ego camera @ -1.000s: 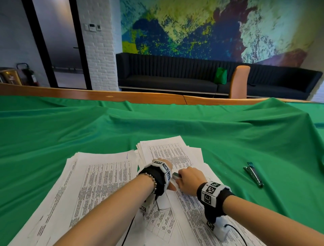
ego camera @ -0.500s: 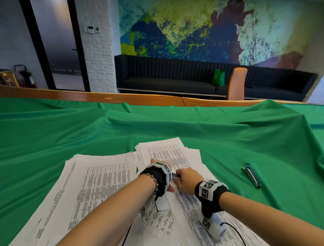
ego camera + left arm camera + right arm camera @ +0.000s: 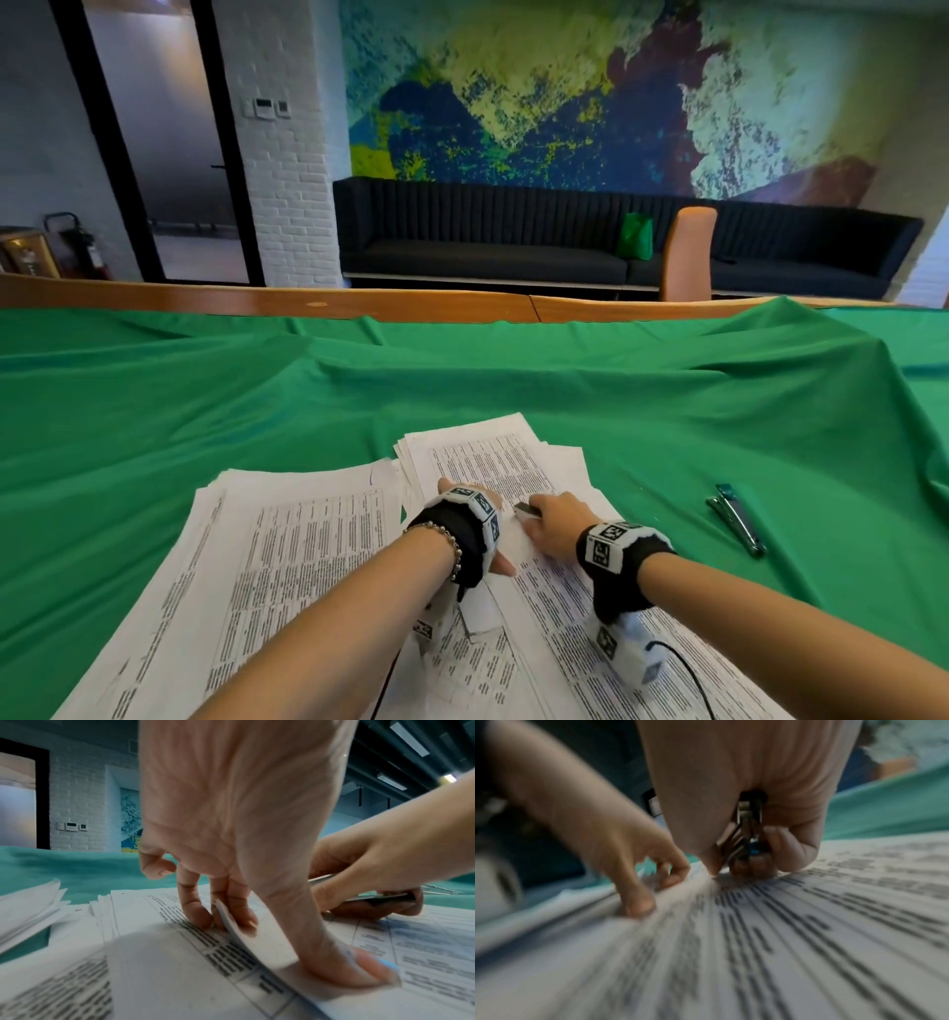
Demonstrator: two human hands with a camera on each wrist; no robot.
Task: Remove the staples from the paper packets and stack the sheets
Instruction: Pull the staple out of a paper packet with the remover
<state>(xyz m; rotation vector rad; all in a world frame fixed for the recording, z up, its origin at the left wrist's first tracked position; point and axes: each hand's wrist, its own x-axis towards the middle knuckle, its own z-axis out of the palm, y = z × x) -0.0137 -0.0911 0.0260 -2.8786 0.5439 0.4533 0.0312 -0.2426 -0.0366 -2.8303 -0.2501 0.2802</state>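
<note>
Green cloth [image 3: 565, 390] covered the table, loose sheets [image 3: 287, 555] stacked near its front-left edge. Beside them the left hand [image 3: 464, 534] pressed straight fingers [image 3: 197, 910] on a thin, floppy packet [image 3: 642, 642]; right hand [image 3: 557, 521] curled round what looked like a staple remover [image 3: 746, 833], at the stapled corner.

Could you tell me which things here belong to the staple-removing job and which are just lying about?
In use:
- left hand pressing down the paper packet
- right hand gripping a metal staple remover
- stack of sheets

Lying about:
- second metal tool on the green cloth
- sofa
</note>
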